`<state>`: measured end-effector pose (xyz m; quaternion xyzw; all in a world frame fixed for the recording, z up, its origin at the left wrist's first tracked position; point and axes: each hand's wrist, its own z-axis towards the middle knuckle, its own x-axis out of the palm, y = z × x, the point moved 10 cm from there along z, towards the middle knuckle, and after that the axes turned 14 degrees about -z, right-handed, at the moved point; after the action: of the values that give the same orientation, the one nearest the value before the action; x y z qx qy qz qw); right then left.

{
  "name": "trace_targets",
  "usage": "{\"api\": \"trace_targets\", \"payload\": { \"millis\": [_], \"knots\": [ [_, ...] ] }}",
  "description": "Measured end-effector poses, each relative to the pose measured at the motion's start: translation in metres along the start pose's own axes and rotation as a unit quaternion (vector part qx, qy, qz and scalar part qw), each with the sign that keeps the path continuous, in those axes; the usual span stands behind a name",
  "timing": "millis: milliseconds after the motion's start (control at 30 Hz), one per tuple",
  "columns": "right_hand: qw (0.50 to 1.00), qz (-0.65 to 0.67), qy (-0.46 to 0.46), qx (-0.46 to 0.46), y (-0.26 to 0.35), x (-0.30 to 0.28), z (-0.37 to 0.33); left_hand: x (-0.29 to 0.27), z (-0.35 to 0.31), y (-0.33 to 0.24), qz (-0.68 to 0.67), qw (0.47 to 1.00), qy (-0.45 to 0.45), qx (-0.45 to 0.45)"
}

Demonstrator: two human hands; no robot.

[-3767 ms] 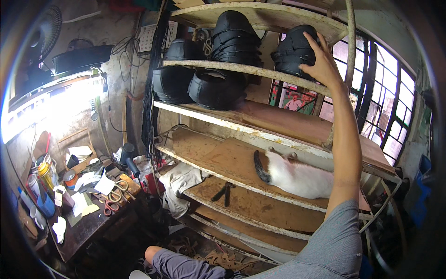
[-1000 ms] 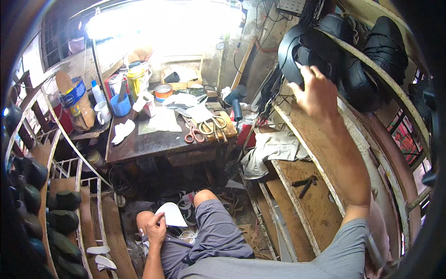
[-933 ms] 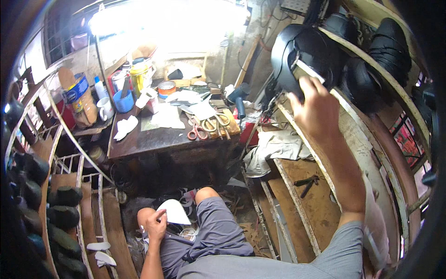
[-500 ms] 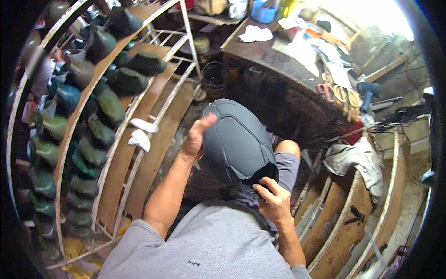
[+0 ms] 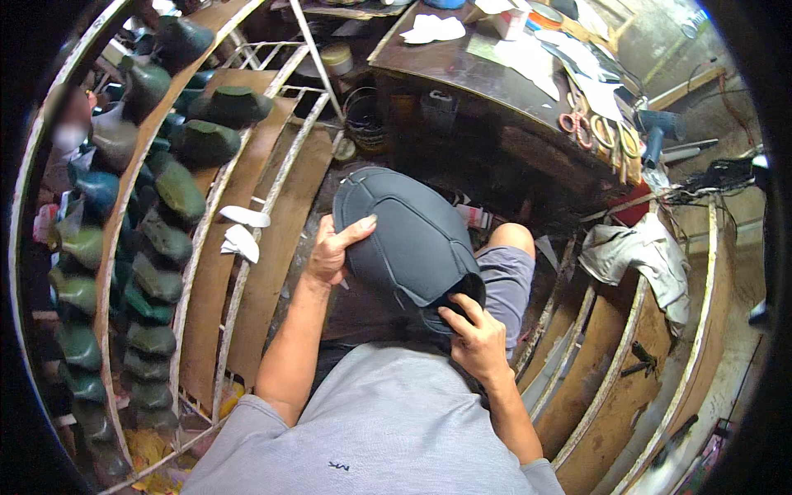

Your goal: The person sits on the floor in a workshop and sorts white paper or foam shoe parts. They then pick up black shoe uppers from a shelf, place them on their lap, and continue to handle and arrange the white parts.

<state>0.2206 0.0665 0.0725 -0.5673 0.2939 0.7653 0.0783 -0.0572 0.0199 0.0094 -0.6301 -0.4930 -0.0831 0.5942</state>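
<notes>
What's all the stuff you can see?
Curved seamed piece: one, dark grey, centre
Shoe-shaped forms: many, mostly green, left rack
White pieces: a few, white, left rack
Desk: one, brown, top centre
Sheets: several, white, on desk
Scissors: two pairs, red and yellowish handles, on desk
Dryer-shaped tool: one, blue, right of desk
Cloth: one, pale grey, right rack
Small tool: one, black, right rack
Shirt: one, grey, bottom centre
Left hand: one, bare, gripping piece's left side
Right hand: one, bare, at piece's opening

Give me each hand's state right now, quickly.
Left hand: closed on the dark shoe upper, thumb on top.
Right hand: closed on the same upper, at its opening.
</notes>
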Motion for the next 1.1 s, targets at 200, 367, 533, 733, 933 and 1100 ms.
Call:
{"api": "trace_targets", "payload": {
  "millis": [200,367,533,733,933,1100],
  "knots": [
    [1.0,-0.009,0.008,0.007,0.002,-0.009,0.001,0.008,0.001,0.001,-0.041,0.999,0.018,0.001],
    [1.0,0.003,-0.013,-0.001,0.009,-0.019,0.004,0.011,0.0,-0.001,-0.026,1.0,0.009,0.003],
    [1.0,-0.002,-0.014,-0.007,0.008,-0.048,0.004,0.004,0.011,0.007,-0.055,0.998,-0.019,0.016],
    [0.994,-0.01,-0.087,0.057,-0.015,-0.114,-0.006,-0.064,0.012,-0.017,0.004,0.971,-0.217,0.1],
    [0.963,-0.021,-0.195,0.185,-0.039,-0.173,-0.041,-0.08,0.013,-0.013,0.019,0.979,-0.178,0.1],
    [0.896,-0.124,-0.289,0.313,-0.062,-0.224,-0.092,-0.079,0.025,0.01,0.045,0.983,-0.168,0.054]
  ]
}}
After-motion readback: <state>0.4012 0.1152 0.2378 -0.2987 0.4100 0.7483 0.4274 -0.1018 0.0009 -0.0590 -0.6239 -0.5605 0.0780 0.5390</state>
